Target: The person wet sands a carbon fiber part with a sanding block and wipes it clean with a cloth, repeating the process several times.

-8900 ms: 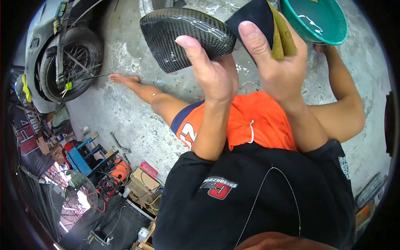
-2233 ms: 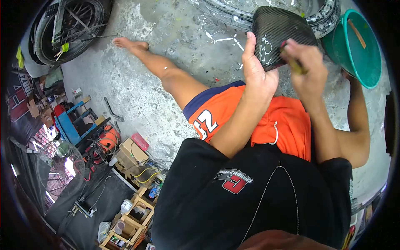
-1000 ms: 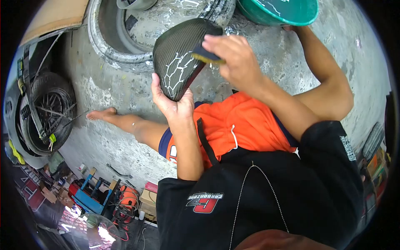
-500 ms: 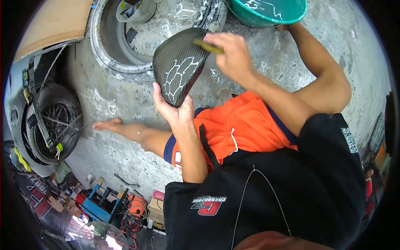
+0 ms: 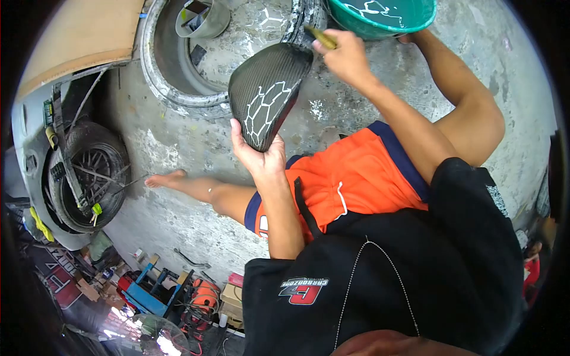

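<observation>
A dark carbon-fibre-patterned shell point(image 5: 264, 83), shiny with white light reflections on its lower part, is held up from its narrow lower end by my left hand point(image 5: 261, 155). My right hand point(image 5: 346, 56) is closed on a small yellow-green block point(image 5: 322, 38) with a dark end. The block is off the shell, just above and to the right of its upper right corner. Beyond my right hand stands a teal basin point(image 5: 386, 22) holding liquid.
A tire point(image 5: 163, 77) lies on the wet concrete floor point(image 5: 196, 219), with a grey bucket point(image 5: 214, 24) inside it. A wheel point(image 5: 89, 172) stands at the left by a car body panel. Tools and a fan point(image 5: 151, 338) are at the lower left. A person in red point(image 5: 532, 267) is at the right edge.
My right hand has lifted the block off the shell's upper right part and moved up and right. The whole view has shifted slightly, with the shell still in my left hand.
</observation>
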Tool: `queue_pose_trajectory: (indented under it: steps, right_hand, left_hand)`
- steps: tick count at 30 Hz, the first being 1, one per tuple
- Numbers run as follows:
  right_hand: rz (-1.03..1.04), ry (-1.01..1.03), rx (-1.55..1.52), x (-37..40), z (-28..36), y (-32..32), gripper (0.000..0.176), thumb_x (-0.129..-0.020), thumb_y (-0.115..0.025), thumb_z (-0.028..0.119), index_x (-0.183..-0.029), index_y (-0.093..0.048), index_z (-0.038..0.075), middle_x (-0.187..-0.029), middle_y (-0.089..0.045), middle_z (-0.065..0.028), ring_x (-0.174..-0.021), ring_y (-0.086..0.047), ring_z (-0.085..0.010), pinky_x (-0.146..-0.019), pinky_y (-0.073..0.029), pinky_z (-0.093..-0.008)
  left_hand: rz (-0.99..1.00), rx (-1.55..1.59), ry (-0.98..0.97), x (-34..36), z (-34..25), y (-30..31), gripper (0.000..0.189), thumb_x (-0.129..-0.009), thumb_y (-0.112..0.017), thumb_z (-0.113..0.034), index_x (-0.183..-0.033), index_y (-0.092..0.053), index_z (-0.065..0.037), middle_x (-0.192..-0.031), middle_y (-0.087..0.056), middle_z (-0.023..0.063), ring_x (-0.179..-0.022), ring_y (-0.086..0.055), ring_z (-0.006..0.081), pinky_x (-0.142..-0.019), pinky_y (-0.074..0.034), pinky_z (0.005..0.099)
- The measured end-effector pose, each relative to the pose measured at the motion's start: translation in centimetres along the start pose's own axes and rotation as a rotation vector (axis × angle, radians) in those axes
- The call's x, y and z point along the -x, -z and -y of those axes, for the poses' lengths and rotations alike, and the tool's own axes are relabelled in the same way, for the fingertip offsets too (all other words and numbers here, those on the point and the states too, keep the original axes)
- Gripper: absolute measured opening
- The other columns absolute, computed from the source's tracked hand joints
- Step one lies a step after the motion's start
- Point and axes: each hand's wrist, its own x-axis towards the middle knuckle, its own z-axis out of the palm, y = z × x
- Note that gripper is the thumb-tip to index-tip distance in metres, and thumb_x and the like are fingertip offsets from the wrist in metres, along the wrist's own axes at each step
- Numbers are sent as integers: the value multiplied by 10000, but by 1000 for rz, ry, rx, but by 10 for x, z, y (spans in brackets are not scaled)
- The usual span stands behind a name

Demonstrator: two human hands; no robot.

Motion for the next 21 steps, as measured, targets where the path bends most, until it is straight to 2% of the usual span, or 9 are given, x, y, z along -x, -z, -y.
queue_pose_trajectory:
  steps: [4,7,10,13,15,17,18,20,21]
  right_hand:
    - [-109,32,-230,2,19,28,270,-889,-717,269,-980,-681,17,-706,-621,-47,-616,-541,-174,-607,-448,-348]
    - [-44,-48,-493,12,36,48,273,-910,-716,276,-995,-680,20,-722,-544,66,-630,-473,-67,-573,-394,-276]
    - [-26,-29,-628,13,41,59,254,-925,-708,251,-1051,-680,31,-756,-561,71,-656,-466,-30,-584,-387,-240]
    - [-92,-69,-772,20,67,57,243,-934,-699,230,-1065,-673,27,-815,-588,64,-694,-471,-22,-621,-389,-222]
    - [-28,-72,-719,19,53,61,238,-937,-696,212,-1084,-667,27,-856,-595,59,-732,-475,-22,-660,-392,-209]
    - [45,-129,-666,18,48,63,330,-954,-667,161,-1235,-627,-7,-1112,-670,-18,-980,-590,-71,-904,-442,-230]
    - [41,-130,-667,17,46,63,330,-954,-667,161,-1235,-627,-7,-1112,-670,-18,-980,-590,-71,-904,-442,-230]
    - [46,-117,-713,16,43,62,355,-948,-676,175,-1247,-620,-8,-1127,-667,-9,-993,-587,-65,-912,-437,-229]
    - [44,-117,-711,15,41,61,355,-948,-676,175,-1247,-620,-8,-1127,-667,-9,-993,-587,-65,-912,-437,-229]
  left_hand:
    - [50,-33,-78,28,-12,-15,287,-940,-649,-266,-1113,-646,-36,-1067,-712,89,-915,-697,218,-773,-597,380]
    - [370,-57,-114,44,-30,-9,462,-950,-618,-337,-1283,-566,-21,-1258,-633,142,-1135,-624,287,-975,-520,487]
    - [608,-90,-210,64,-31,-30,534,-944,-609,-347,-1353,-520,-17,-1305,-603,167,-1175,-597,333,-986,-504,512]
    - [869,12,-141,72,-31,-50,601,-920,-629,-328,-1387,-477,18,-1332,-579,195,-1176,-592,371,-1005,-489,537]
    - [847,24,-188,72,-30,-52,631,-904,-650,-328,-1387,-465,34,-1335,-575,200,-1165,-598,377,-1005,-492,545]
    - [846,31,-226,70,-29,-52,653,-891,-667,-324,-1387,-456,45,-1337,-573,202,-1157,-603,380,-1002,-497,548]
    - [825,-79,-231,65,-35,-40,481,-923,-638,-284,-1376,-488,-225,-1419,-515,68,-1238,-538,303,-1015,-481,545]
    - [800,-189,-235,62,-42,-32,489,-955,-610,-244,-1364,-520,-496,-1502,-457,-66,-1319,-474,226,-1028,-464,542]
    - [713,-263,-352,61,-44,-32,521,-930,-637,-244,-1397,-469,-402,-1499,-447,-10,-1313,-475,262,-1036,-451,555]
